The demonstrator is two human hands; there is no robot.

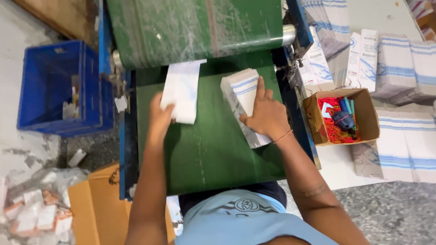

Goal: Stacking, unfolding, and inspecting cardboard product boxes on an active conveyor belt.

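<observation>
So the biggest thing in front of the person was the green belt table point(204, 149), with a green roller point(195, 27) feeding onto it from the top. On the floor to their left sat one blue plastic crate point(54, 86), mostly bare inside with just a few scraps of paper in one corner. Below that was a brown carton point(97, 204) next to a heap of crumpled white packets point(36, 208), too jumbled to count. Off to the right, flat carton blanks point(404, 113) with blue stripes lay in piles, and one small open cardboard box point(340, 115) held red rubber bands, a dark tape dispenser and a couple of teal pens. On the belt itself: one stack of flattened cartons point(243, 102), tilted, with the right hand point(265, 115) pressed flat on top, fingers spread. The left hand point(161, 118) was pinching a single white carton point(181, 90) coming off the roller, fingers closed on its lower edge
</observation>
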